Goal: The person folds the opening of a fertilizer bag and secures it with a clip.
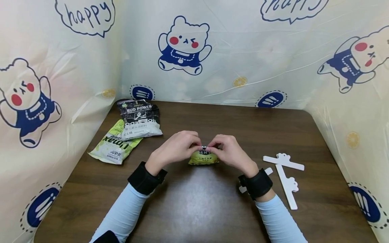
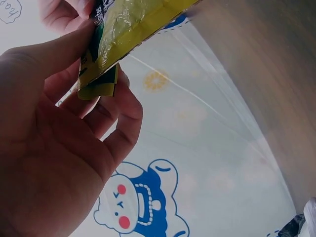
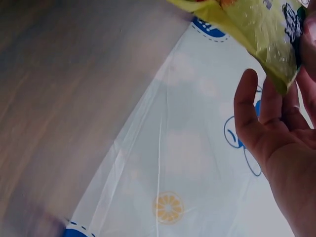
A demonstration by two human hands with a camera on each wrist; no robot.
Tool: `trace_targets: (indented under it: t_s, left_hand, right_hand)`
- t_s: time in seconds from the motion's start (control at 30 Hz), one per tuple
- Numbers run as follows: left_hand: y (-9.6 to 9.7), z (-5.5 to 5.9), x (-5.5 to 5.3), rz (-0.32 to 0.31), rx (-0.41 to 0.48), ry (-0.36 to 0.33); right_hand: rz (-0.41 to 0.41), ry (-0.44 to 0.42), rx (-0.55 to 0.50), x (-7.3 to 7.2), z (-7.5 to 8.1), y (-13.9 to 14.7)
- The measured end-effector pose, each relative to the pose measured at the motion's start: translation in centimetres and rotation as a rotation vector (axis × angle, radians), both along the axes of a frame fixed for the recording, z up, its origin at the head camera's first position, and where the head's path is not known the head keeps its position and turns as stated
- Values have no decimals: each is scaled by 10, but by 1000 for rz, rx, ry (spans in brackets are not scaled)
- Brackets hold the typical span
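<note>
A small yellow-green snack packet [image 1: 203, 159] stands on the table in the middle of the head view, its top edge between both hands. My left hand [image 1: 177, 145] pinches the top edge at its left part with thumb and fingers. At the right part of the same edge, my right hand [image 1: 230, 152] pinches it too. In the left wrist view the end of the packet [image 2: 128, 29] is folded over between thumb and curled fingers. From the right wrist, the packet's corner [image 3: 279, 64] shows by the fingers, while the thumb is partly cut off.
A black-and-white "BUD POWER" bag [image 1: 141, 118] overlaps a green-and-white "Umax" bag [image 1: 113, 145] at the left. Two white sealing clips [image 1: 285, 185] lie on the right, and another white piece [image 1: 268, 171] is partly hidden beneath my right wrist. A printed plastic sheet [image 1: 237, 50] surrounds the table.
</note>
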State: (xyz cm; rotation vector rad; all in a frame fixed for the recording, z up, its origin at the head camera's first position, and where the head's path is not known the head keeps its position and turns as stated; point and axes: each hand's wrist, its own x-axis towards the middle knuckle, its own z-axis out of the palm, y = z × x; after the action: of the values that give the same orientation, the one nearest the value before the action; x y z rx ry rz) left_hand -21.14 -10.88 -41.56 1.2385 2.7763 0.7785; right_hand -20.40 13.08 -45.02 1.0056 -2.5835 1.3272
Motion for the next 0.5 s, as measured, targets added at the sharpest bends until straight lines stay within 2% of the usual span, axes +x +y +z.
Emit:
trace_targets:
  t_s: [0.13, 0.33, 0.5]
  left_hand:
    - [0, -1, 0, -6, 1, 17]
    - [2, -2, 1, -24, -12, 57]
    - [0, -2, 0, -20, -20, 72]
  right_hand:
    - [0, -19, 15, -1, 2, 3]
    - [22, 4, 21, -1, 3, 5]
    - [7, -20, 56, -4, 3, 10]
